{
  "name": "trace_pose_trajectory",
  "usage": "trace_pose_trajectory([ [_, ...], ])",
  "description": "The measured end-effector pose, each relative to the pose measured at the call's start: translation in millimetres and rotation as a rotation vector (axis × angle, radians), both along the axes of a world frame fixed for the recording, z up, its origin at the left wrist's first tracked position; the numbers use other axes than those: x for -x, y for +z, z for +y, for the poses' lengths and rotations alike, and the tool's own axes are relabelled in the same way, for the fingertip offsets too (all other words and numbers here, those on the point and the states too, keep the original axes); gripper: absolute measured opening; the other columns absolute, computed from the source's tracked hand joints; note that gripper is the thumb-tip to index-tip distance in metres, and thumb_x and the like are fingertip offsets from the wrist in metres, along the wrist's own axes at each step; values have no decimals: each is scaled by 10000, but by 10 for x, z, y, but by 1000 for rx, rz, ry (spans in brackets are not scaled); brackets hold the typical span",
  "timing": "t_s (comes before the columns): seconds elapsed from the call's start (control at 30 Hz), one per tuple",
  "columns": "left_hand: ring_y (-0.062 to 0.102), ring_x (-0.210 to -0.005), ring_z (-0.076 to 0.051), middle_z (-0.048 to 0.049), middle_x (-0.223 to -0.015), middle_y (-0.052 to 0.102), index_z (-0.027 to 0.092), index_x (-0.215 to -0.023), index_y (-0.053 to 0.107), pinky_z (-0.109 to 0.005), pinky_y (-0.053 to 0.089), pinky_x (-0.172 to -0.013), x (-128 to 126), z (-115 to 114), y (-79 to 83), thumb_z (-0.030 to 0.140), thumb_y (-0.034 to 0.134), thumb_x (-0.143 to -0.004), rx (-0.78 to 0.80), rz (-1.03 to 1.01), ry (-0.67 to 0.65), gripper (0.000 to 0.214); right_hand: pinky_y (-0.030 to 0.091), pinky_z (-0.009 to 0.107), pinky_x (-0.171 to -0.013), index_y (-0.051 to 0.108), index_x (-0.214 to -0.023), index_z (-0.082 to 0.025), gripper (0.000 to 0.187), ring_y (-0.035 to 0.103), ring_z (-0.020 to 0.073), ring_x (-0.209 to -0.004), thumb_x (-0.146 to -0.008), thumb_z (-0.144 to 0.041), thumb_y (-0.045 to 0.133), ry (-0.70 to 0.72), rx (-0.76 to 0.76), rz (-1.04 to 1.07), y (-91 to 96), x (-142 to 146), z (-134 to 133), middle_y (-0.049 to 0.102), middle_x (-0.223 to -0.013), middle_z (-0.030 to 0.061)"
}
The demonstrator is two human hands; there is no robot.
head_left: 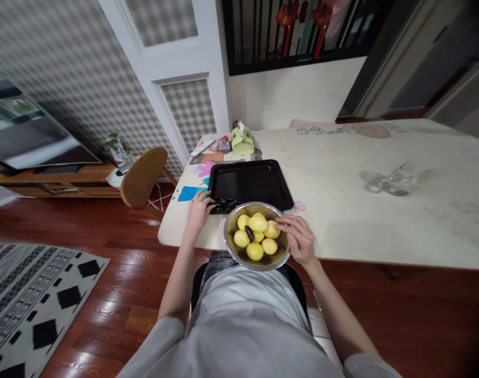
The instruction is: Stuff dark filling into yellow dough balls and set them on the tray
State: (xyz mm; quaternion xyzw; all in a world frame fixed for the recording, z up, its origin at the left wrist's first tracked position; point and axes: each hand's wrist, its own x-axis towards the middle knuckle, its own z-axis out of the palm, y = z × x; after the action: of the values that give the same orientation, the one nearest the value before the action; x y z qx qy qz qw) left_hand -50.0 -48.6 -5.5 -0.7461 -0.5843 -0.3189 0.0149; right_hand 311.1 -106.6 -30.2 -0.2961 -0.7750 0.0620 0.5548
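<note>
TV (30, 126): far left on a low wooden stand, off the table.
Chair (142, 176): wooden, rounded back, parked just off the table's (341, 210) left end.
Blue paper (188, 193): flat at the table's left edge, right by the left hand.
Left hand (199, 211): on the table near its near-left corner; fingers mostly straight and loose, not wrapped around anything, tips touching a small dark thing (224, 202).
Small dark thing: sits at the tray's near-left corner, too small to make out.
Tray (247, 181): black and flat, just behind the bowl.
Bowl (263, 262): metal, at the table's near edge and hanging over it a bit, between both hands.
Yellow round things (257, 224): piled in the bowl, potatoes or lemons, honestly can't tell; a dark bit lies among them.
Right hand (299, 240): fingers curled at the bowl's right rim, tips by a yellow one; whether they actually pinch the rim, can't tell.
Glass thing (398, 182): clear, well off toward the table's right end.
</note>
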Motion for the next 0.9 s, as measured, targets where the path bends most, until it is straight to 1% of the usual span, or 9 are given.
trace_pose_trajectory([
  [0.07,580,-1368,-355,-137,-1310,727,215,-928,746,-592,494,-1117,-37,-60,31,203,689,-948,-30,-42,-7,62,568,530,-928,781,-1161,-258,360,688,296,-1094,-1025,-245,448,2,-5,4,5,3,-1,770,-1144,96],
  [0.13,601,-1335,-347,-139,-1284,730,210,-947,730,-577,503,-1107,-100,-166,64,237,695,-960,-100,-94,-9,46,567,525,-924,778,-1167,-258,357,684,293,-1091,-1025,-239,452,8,-12,6,11,6,-3,768,-1145,96],
  [0.27,623,-1309,-317,-116,-1262,728,221,-978,722,-542,515,-1114,-306,-497,204,321,719,-971,-237,-176,-67,101,566,531,-926,782,-1161,-263,361,684,296,-1096,-1027,-254,446,4,-3,3,11,6,-8,770,-1142,95],
  [0.4,602,-1354,-303,-90,-1287,723,241,-1013,731,-551,506,-1143,-581,-826,413,312,727,-973,-232,-205,-190,81,563,540,-933,788,-1134,-264,369,684,300,-1099,-1029,-280,435,-13,19,-6,-2,1,-8,771,-1135,95],
  [0.47,583,-1379,-305,-90,-1309,718,246,-1026,735,-563,504,-1150,-724,-930,469,295,735,-967,-204,-209,-270,76,563,542,-932,789,-1125,-259,372,685,300,-1096,-1030,-287,430,-13,21,-8,-4,-1,-6,771,-1133,98],
  [0.53,563,-1401,-306,-94,-1334,707,248,-1028,737,-561,511,-1150,-858,-988,464,283,750,-956,-171,-215,-347,82,564,543,-928,789,-1115,-257,375,687,301,-1090,-1032,-292,425,-17,20,-13,-1,-2,-6,771,-1127,100],
  [0.67,537,-1427,-311,-101,-1371,690,242,-1021,740,-563,509,-1161,-1051,-1021,324,248,771,-934,-113,-203,-431,92,568,539,-922,785,-1108,-257,373,689,298,-1090,-1037,-284,420,-18,13,-22,11,-5,-12,772,-1120,100],
  [0.77,519,-1447,-328,-106,-1405,675,236,-1026,749,-580,507,-1156,-1103,-1022,231,237,782,-924,-69,-168,-455,107,571,538,-925,780,-1110,-255,369,688,295,-1097,-1036,-273,419,-17,13,-22,10,-5,-15,772,-1125,100],
  [0.9,499,-1468,-340,-105,-1455,647,246,-1050,771,-601,500,-1157,-1089,-1028,212,232,783,-922,-25,-145,-438,129,567,551,-934,786,-1103,-257,381,687,299,-1094,-1035,-296,412,-29,25,-30,-1,-3,-11,771,-1125,103],
])
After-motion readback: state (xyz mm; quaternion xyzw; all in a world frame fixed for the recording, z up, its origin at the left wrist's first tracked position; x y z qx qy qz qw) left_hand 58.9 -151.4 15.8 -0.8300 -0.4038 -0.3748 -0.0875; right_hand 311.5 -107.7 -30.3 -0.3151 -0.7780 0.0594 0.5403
